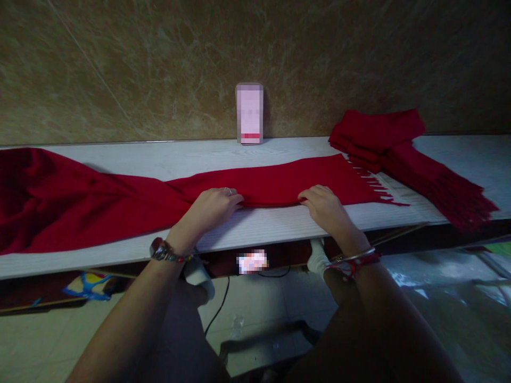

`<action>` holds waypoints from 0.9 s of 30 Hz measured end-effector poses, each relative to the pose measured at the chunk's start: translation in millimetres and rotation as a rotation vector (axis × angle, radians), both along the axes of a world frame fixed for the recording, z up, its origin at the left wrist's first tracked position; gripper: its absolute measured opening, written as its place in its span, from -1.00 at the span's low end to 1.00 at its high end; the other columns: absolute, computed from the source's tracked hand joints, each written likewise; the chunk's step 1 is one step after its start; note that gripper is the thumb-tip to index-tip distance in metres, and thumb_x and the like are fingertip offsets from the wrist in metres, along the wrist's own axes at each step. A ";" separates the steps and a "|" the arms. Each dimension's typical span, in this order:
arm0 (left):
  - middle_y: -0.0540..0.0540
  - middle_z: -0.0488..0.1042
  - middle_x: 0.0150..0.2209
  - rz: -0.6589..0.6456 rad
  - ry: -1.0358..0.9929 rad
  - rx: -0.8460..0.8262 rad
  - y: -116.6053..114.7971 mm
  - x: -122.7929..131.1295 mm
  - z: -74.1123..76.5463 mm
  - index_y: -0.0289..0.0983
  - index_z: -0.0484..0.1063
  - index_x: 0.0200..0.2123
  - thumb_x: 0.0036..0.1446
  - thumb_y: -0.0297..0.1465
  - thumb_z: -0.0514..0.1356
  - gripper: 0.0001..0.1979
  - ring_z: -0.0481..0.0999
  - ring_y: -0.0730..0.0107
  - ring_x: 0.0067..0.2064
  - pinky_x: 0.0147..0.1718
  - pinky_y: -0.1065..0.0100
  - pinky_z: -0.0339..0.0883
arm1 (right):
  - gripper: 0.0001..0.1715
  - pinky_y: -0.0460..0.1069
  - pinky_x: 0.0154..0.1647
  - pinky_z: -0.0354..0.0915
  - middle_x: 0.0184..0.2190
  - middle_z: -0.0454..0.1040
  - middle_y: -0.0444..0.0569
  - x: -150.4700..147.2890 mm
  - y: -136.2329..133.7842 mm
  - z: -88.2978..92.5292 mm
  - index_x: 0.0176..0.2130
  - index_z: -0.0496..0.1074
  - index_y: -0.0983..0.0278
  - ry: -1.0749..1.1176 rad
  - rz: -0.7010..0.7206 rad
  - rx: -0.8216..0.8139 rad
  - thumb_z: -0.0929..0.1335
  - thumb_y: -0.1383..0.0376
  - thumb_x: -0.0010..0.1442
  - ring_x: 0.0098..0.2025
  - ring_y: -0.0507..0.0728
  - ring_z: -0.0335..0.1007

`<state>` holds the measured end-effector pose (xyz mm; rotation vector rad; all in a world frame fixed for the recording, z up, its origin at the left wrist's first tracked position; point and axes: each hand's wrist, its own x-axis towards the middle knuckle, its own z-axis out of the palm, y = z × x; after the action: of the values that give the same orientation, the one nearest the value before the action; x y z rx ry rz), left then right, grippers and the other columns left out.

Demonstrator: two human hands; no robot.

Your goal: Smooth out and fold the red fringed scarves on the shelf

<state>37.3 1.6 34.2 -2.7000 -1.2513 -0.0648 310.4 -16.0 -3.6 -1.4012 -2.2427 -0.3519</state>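
Note:
A long red scarf (271, 181) lies stretched along the white wooden surface, folded lengthwise on its right part, with white-looking gaps between the fringe strands at its right end. Toward the left it spreads out wider and rumpled. My left hand (217, 205) pinches the near folded edge around the scarf's middle; a ring and a beaded bracelet show on that arm. Farther right along the same edge, my right hand (321, 205) also pinches the cloth, thumb and fingers together. Bangles circle my right wrist.
A second red scarf (379, 138), folded in layers, lies at the right with its fringe over the front edge. A phone (249, 114) leans upright against the brown marbled wall (159, 69). Below the white surface (271, 229) are a dark shelf, a cable and my feet.

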 end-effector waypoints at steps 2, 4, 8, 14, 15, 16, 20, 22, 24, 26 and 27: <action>-0.19 0.54 -0.22 -0.039 -0.041 0.049 -1.8 2.5 -0.8 -0.32 0.49 -0.14 0.22 -0.39 0.09 -0.77 0.51 0.31 -0.27 -0.37 0.37 0.31 | -0.69 0.03 -0.21 0.19 -0.45 0.47 -0.01 0.2 0.0 0.0 -0.36 0.46 0.26 0.003 0.017 -0.017 0.20 0.52 0.17 -0.32 0.15 0.32; -0.19 0.53 -0.16 -0.078 -0.055 0.096 -3.6 6.3 -1.8 -0.32 0.48 -0.11 0.21 -0.39 0.11 -0.76 0.51 0.31 -0.23 -0.36 0.38 0.32 | -0.71 0.03 -0.21 0.18 -0.45 0.47 0.00 0.8 -0.4 0.3 -0.36 0.46 0.27 -0.006 0.021 -0.030 0.21 0.52 0.17 -0.31 0.15 0.32; -0.16 0.54 -0.24 -0.115 0.014 0.108 -4.1 12.4 -4.2 -0.30 0.50 -0.14 0.22 -0.48 0.05 -0.76 0.51 0.32 -0.32 -0.44 0.37 0.29 | -0.72 0.03 -0.21 0.16 -0.44 0.48 0.01 2.4 -2.0 2.1 -0.35 0.46 0.28 -0.061 0.006 -0.046 0.21 0.51 0.19 -0.31 0.16 0.31; -0.11 0.55 -0.34 -0.148 0.021 0.122 -0.1 10.0 -8.8 -0.27 0.52 -0.18 0.22 -0.52 0.03 -0.73 0.50 0.35 -0.36 -0.48 0.39 0.26 | -0.72 0.02 -0.21 0.17 -0.36 0.50 0.01 5.0 -4.2 3.2 -0.31 0.48 0.28 -0.125 0.031 -0.109 0.22 0.48 0.20 -0.26 0.15 0.33; -0.11 0.55 -0.34 -0.154 0.019 0.123 0.3 9.3 -9.3 -0.27 0.52 -0.18 0.22 -0.53 0.02 -0.72 0.50 0.35 -0.36 -0.47 0.39 0.26 | -0.71 0.02 -0.21 0.18 -0.34 0.50 0.02 5.3 -4.3 2.7 -0.31 0.48 0.28 -0.125 0.040 -0.120 0.21 0.49 0.20 -0.24 0.15 0.33; -0.11 0.55 -0.34 -0.159 0.018 0.122 0.5 8.7 -9.8 -0.27 0.52 -0.17 0.21 -0.53 0.01 -0.71 0.50 0.35 -0.36 -0.47 0.39 0.26 | -0.70 0.02 -0.21 0.18 -0.33 0.50 0.02 5.6 -4.3 2.0 -0.31 0.48 0.28 -0.123 0.043 -0.129 0.21 0.50 0.20 -0.24 0.15 0.33; -0.12 0.56 -0.32 -0.163 0.009 0.113 1.5 7.1 -10.7 -0.26 0.52 -0.16 0.20 -0.53 0.01 -0.71 0.50 0.36 -0.35 -0.44 0.39 0.27 | -0.71 0.02 -0.21 0.20 -0.32 0.49 0.02 6.6 -3.4 -0.8 -0.31 0.49 0.28 -0.093 0.022 -0.141 0.22 0.49 0.20 -0.24 0.14 0.35; -0.12 0.56 -0.32 -0.168 -0.007 0.110 2.2 6.5 -10.6 -0.27 0.52 -0.17 0.19 -0.53 0.00 -0.70 0.50 0.38 -0.36 -0.43 0.39 0.28 | -0.73 0.03 -0.20 0.20 -0.34 0.49 0.01 7.0 -2.6 -1.2 -0.29 0.49 0.27 -0.074 0.015 -0.143 0.23 0.47 0.20 -0.24 0.14 0.36; -0.12 0.56 -0.32 -0.170 -0.026 0.098 2.8 6.1 -9.8 -0.26 0.52 -0.19 0.19 -0.54 -0.01 -0.69 0.50 0.39 -0.36 -0.42 0.39 0.28 | -0.73 0.03 -0.19 0.19 -0.34 0.49 0.00 7.0 -1.7 -0.5 -0.28 0.49 0.26 -0.061 0.008 -0.152 0.23 0.46 0.21 -0.25 0.14 0.36; -0.12 0.56 -0.34 -0.161 -0.036 0.069 2.9 6.1 -8.3 -0.27 0.52 -0.20 0.19 -0.53 -0.01 -0.70 0.50 0.38 -0.35 -0.41 0.38 0.28 | -0.74 0.03 -0.19 0.18 -0.35 0.49 0.01 6.8 -1.0 0.9 -0.27 0.50 0.27 -0.060 0.001 -0.171 0.24 0.45 0.21 -0.26 0.14 0.36; -0.13 0.56 -0.34 -0.154 -0.037 0.051 2.9 6.3 -7.3 -0.27 0.52 -0.20 0.19 -0.52 0.00 -0.71 0.50 0.38 -0.35 -0.40 0.38 0.28 | -0.74 0.02 -0.19 0.18 -0.35 0.49 0.01 6.6 -0.6 1.8 -0.27 0.50 0.27 -0.062 -0.001 -0.182 0.24 0.45 0.21 -0.25 0.14 0.36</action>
<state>43.6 4.5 27.0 -2.7575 -1.0346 -0.1644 317.1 -16.6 -1.8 -1.5007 -2.3750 -0.1985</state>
